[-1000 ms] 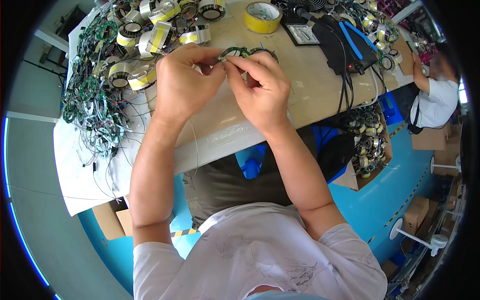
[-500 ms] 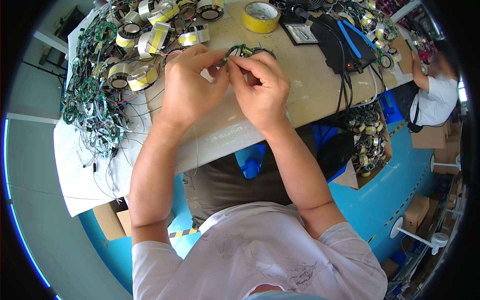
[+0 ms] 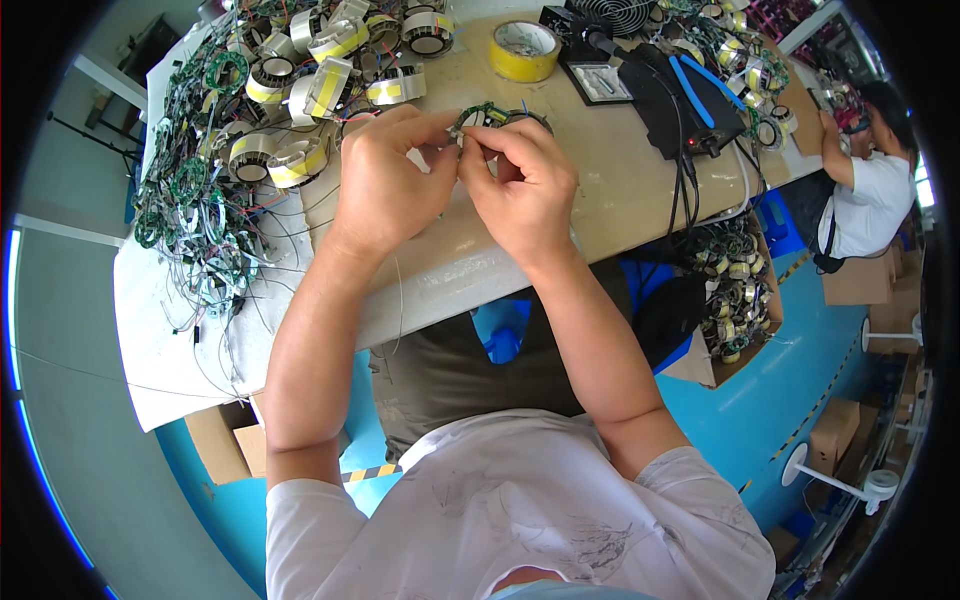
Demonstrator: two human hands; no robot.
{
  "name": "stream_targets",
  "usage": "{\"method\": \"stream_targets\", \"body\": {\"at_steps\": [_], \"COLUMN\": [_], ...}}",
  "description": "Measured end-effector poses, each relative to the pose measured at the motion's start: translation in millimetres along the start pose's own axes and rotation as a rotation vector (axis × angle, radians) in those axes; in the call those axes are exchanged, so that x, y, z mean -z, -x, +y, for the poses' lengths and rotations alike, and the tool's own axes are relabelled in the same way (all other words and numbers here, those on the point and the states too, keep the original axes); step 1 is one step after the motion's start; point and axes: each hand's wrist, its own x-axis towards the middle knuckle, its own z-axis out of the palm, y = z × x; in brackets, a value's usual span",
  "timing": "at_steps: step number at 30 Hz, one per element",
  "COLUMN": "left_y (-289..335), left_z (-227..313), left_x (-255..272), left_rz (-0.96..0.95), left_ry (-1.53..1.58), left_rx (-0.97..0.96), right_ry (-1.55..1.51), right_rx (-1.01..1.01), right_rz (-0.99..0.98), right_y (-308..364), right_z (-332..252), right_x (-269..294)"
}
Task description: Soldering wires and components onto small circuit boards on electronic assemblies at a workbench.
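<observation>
Over the near half of the worktable, my left hand and my right hand meet at the fingertips. Both are closed in a pinch at the near left edge of a green ring-shaped circuit board. A second dark ring shows just beyond my right fingers. The small part right between the fingertips is too tiny to make out. Left of my left hand lie several white cylindrical parts wrapped with yellow tape, and a tangled heap of green ring boards and wires.
A yellow tape roll stands at the back. Beside it are a small tray, a black box with cables and blue-handled pliers. A carton of similar parts sits below the table's right side. Another person sits at far right.
My hands stay pinched together at the ring board, with only slight finger shifts. The whole view has moved a little, so the table appears slightly lower and further right.
</observation>
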Motion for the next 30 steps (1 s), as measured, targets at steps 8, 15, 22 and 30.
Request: {"method": "stream_targets", "body": {"at_steps": [8,15,22,30], "left_y": [0.4,0.5,3.1,-3.1], "left_z": [3.2,6.8,4.0,1.4], "left_x": [3.0,4.5,3.9,2.4], "left_rz": [0.034,0.0,0.019,0.017], "left_ry": [-0.006,-0.043,-0.006,0.022], "left_rx": [-0.03,-0.11,-0.194,-0.18], "right_ry": [-0.069,-0.09,-0.089,-0.087], "right_rx": [-0.077,-0.081,-0.051,-0.044], "right_rz": [0.004,-0.015,-0.039,-0.06], "right_y": [-0.9,0.9,4.2,-1.2], "right_z": [-1.5,-1.0,-1.4,1.5], "right_x": [0.7,0.8,0.2,1.7]}}
